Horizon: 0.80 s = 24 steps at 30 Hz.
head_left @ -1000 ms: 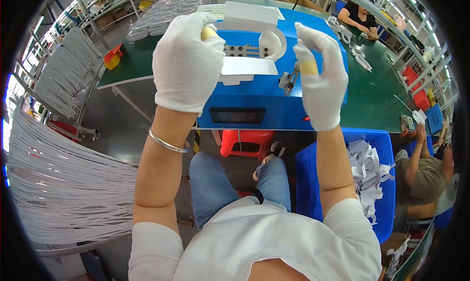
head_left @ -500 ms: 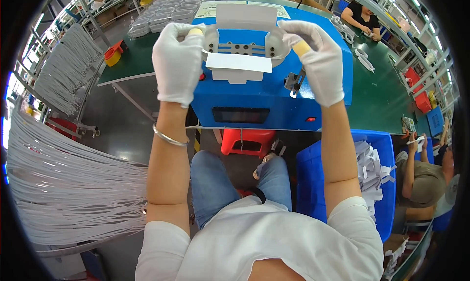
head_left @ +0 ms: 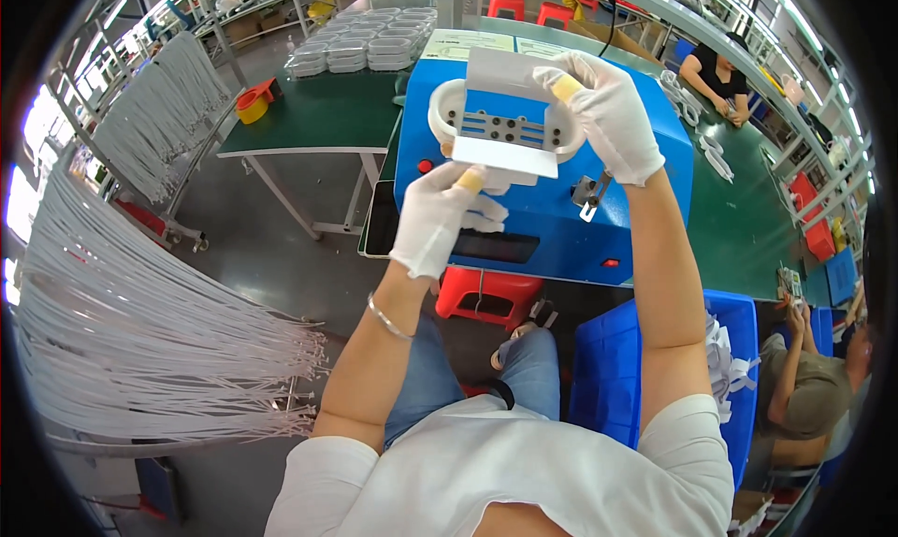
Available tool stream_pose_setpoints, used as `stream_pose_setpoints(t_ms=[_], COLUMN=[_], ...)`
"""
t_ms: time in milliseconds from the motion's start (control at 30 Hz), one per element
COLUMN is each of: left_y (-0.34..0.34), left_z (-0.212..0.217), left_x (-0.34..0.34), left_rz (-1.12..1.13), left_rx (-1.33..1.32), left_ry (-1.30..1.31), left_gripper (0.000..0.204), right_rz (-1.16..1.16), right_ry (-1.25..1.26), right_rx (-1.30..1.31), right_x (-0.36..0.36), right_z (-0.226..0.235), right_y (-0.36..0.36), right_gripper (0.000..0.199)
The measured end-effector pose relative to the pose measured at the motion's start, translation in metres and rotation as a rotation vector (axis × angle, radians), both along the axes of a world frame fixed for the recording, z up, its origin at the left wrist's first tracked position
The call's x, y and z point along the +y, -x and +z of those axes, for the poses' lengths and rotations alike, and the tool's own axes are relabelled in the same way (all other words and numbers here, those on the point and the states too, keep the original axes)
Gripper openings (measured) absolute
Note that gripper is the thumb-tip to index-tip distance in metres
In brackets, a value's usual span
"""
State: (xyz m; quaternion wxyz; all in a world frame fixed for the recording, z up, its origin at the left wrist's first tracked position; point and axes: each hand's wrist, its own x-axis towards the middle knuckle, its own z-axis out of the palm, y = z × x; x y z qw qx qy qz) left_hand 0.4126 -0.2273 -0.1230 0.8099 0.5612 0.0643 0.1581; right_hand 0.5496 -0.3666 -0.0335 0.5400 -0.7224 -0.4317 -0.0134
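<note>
A white folded card (head_left: 505, 157) sits in the holder of a blue machine (head_left: 552, 205), one flap standing at the back and one tilting toward me. White rounded pieces (head_left: 445, 111) curve around both ends of the dark slotted metal bars (head_left: 505, 130). My right hand (head_left: 613, 116), gloved in white with a yellowish fingertip cover, is curled closed at the right edge of the back flap. My left hand (head_left: 440, 219), gloved the same way, is below the front flap's left end. Its thumb is close to the flap's lower edge and its other fingers are spread.
Beside my right arm stands a blue bin (head_left: 608, 378) of white strips. Hanging white cords (head_left: 168, 322) fill the left. Clear plastic trays (head_left: 360, 41) are stacked on the green table (head_left: 318, 116). A red stool (head_left: 491, 294) is under the machine. Other people work at the right.
My left hand has moved from the holder's left end down and right to the front flap, its fingers opening. My right hand has shifted toward the back flap. The view has shifted.
</note>
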Motion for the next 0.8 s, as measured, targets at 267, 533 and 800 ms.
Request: stream_pose_setpoints(t_ms=[267, 533, 800], left_y=[0.010, 0.157, 0.198], left_z=[0.000, 0.002, 0.025], left_x=[0.037, 0.197, 0.237], left_rz=[0.203, 1.972, 1.965], left_rx=[0.076, 0.250, 0.694], left_ry=[-0.253, -0.711, -1.067], left_gripper=[0.024, 0.038, 0.026], right_rz=[-0.285, -0.198, -0.134], right_ry=[-0.061, -0.228, -0.158], right_rx=[-0.362, -0.190, -0.293], right_x=[-0.015, -0.053, -0.045], right_z=[-0.012, -0.040, -0.035], right_y=[0.016, 0.053, 0.078], right_gripper=[0.030, 0.060, 0.042])
